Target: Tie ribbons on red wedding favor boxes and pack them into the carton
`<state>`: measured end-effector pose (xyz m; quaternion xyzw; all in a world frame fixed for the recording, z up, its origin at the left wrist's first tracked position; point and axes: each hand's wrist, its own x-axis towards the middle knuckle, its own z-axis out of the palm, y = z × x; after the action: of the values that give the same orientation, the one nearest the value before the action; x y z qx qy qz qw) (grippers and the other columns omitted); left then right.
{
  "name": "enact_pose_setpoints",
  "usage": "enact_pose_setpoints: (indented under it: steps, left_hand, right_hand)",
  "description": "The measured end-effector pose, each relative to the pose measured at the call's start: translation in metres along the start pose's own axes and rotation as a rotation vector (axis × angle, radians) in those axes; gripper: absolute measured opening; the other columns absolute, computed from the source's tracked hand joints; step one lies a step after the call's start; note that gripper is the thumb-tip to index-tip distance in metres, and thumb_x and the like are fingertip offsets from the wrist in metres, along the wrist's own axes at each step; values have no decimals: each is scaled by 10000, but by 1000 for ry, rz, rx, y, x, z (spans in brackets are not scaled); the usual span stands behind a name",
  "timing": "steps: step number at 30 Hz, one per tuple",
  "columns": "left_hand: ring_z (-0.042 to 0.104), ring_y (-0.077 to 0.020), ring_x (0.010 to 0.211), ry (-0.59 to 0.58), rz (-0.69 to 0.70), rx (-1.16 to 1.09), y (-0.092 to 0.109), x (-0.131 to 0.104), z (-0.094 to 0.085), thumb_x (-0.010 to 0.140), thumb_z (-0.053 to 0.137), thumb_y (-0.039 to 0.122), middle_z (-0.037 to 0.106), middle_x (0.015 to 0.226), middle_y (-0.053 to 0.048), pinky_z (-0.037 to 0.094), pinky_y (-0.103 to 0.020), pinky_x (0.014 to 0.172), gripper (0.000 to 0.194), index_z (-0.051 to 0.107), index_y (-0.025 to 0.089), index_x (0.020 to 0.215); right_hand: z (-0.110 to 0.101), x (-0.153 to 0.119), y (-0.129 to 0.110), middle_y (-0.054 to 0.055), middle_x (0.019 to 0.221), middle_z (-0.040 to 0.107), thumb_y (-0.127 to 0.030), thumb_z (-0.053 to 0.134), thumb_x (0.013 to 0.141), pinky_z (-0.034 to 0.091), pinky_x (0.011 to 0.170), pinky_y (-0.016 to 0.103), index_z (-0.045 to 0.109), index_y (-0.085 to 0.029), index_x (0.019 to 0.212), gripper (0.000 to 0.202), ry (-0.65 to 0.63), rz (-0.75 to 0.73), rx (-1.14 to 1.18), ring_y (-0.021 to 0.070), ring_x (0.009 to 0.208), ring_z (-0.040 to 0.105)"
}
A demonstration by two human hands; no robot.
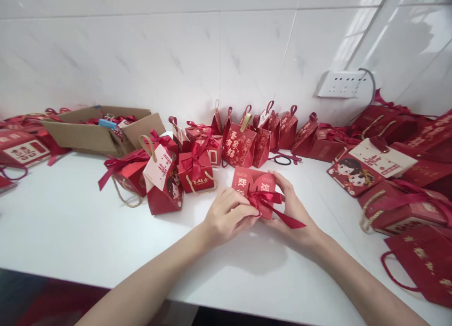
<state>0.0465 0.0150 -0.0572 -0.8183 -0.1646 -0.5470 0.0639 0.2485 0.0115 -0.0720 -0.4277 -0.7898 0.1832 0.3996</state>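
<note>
A small red gift box [243,175] with gold lettering is between my hands, just above the white table. My right hand [294,206] grips it from the right side, with the thumb along the far edge and the other fingers partly hidden underneath. A dark red satin ribbon [290,218] is tied across the top of the box, one tail hanging to the right. On the left, my left hand [231,215] is closed, pinching the ribbon at the bow. Its fingertips partly cover the box. Nearest to it stands a red box with a ribbon bow [195,170].
Finished-looking red boxes [236,144] line the wall. A tall box with a cream flap [164,194] stands to the left. At back left, a cardboard carton [83,138] holds ribbons and a blue clip [108,123]. Several red boxes [406,208] crowd the right; a power strip [341,84] hangs above.
</note>
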Motion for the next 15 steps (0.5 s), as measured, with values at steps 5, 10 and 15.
enact_pose_setpoints:
  steps: [5,10,15]
  left_hand:
    - [476,-118,616,18,-6,43,4,-1,2,811,605,146,560,659,5,376,-273,600,59,577,173,856]
    - [464,-110,571,34,-1,71,6,0,4,824,572,176,529,593,32,382,-261,599,17,563,187,815]
    - [496,-104,572,51,8,105,7,-1,5,818,574,187,530,551,46,388,-258,608,42,560,187,779]
  right_hand:
    - [0,0,-4,106,1447,263,-377,681,731,401,1009,517,66,-349,1430,932,1,-16,26,320,1313,351]
    - [3,0,-7,100,1443,288,-395,678,736,421,994,518,100,-351,1432,906,26,-24,23,323,1299,372]
    - [9,-4,0,102,1440,307,-453,694,696,446,954,576,162,-356,1431,912,94,-12,21,393,1280,385]
